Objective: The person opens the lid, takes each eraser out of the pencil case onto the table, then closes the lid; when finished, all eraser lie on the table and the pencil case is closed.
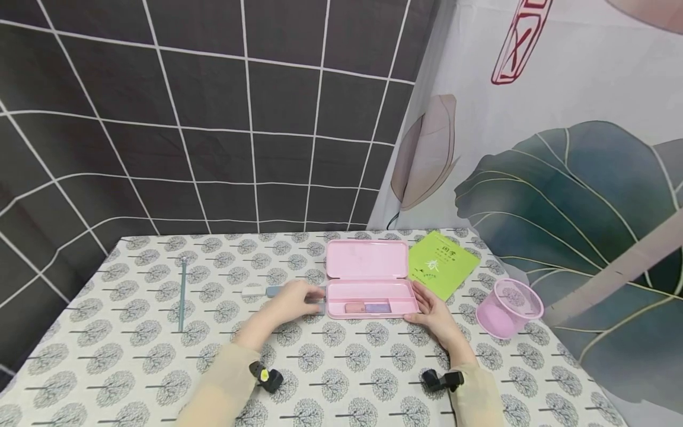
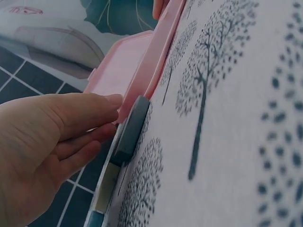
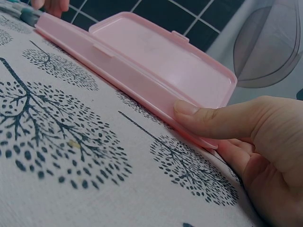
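An open pink pencil case lies on the table, its lid tipped back. A pinkish block and a purple block lie in its front compartment. My right hand grips the case's right front corner, thumb on the front wall and fingers round the end. At the opposite end, my left hand has its fingers extended by the case; whether they touch it I cannot tell. Beside that hand lie a white and blue-grey long item and a small grey-blue rounded piece, partly hidden in the head view.
A green booklet lies behind the case to the right. The pink mesh-topped cup is tilted in view near the right table edge. Far left lies a teal pencil. A patterned cloth covers the table; dark grid fabric hangs behind.
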A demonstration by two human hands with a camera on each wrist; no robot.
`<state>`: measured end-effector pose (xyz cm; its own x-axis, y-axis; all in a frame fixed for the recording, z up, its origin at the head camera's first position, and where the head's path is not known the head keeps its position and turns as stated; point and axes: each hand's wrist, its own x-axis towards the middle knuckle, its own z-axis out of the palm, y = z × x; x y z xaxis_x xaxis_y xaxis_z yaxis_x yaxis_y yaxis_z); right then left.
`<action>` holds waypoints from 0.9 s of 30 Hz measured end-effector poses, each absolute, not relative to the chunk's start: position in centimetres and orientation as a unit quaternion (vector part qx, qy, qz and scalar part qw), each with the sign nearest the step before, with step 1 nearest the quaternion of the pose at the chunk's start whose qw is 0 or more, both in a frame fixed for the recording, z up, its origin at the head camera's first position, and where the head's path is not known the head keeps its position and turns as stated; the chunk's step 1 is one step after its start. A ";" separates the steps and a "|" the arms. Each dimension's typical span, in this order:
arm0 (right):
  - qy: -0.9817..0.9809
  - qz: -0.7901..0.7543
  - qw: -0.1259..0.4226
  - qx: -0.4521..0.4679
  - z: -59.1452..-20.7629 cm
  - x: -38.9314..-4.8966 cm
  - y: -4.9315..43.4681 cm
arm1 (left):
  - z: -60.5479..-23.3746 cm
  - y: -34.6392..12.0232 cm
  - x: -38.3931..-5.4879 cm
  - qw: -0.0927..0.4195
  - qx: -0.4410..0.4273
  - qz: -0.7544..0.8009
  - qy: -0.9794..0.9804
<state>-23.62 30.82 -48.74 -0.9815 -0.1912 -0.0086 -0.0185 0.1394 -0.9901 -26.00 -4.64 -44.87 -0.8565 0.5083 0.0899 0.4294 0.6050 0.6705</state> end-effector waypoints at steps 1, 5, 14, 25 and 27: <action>0.752 -0.652 0.066 -0.069 -48.7 -23.6 30.8 | -44.8 -4.4 -26.0 0.052 0.263 0.358 0.894; 0.753 -0.651 0.065 -0.069 -48.7 -23.5 30.9 | -44.4 -3.1 -26.1 0.042 0.274 0.362 0.890; 0.763 -0.640 0.057 -0.073 -49.1 -23.7 30.9 | -44.7 0.5 -26.1 0.032 0.290 0.376 0.880; 0.758 -0.645 0.061 -0.073 -49.2 -23.8 30.9 | -44.7 4.7 -25.0 0.024 0.300 0.370 0.879; 0.759 -0.644 0.061 -0.073 -49.2 -23.8 30.9 | -44.6 5.3 -24.8 0.024 0.300 0.362 0.882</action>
